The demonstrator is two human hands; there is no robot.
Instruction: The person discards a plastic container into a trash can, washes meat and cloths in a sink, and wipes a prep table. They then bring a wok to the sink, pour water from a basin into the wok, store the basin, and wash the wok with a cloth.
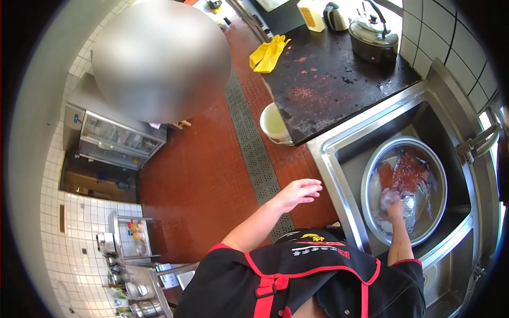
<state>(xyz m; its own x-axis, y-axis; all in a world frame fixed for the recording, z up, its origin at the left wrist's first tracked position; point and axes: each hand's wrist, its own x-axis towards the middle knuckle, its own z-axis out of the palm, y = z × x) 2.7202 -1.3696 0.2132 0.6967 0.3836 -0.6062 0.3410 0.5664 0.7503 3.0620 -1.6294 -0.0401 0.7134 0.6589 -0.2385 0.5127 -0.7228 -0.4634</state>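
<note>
A large round metal basin [367,183] stands in the steel sink [350,153], holding water and reddish-brown pieces [408,172]. My right hand [392,203] reaches into the water at the near side of the basin, beside the reddish pieces. Splashing water and motion blur its fingers, so what it holds, if anything, is hidden. Outside the sink, to the left, my left hand [302,194] hangs in the air above the floor, fingers stretched out and nothing in it.
The faucet [480,143] rises at the sink's right edge. On the dark counter [328,85] are yellow gloves [270,53], a large kettle [373,40] and a smaller kettle [336,17]. A white bucket [275,124] stands below the counter. Shelves [132,238] hold pots at lower left.
</note>
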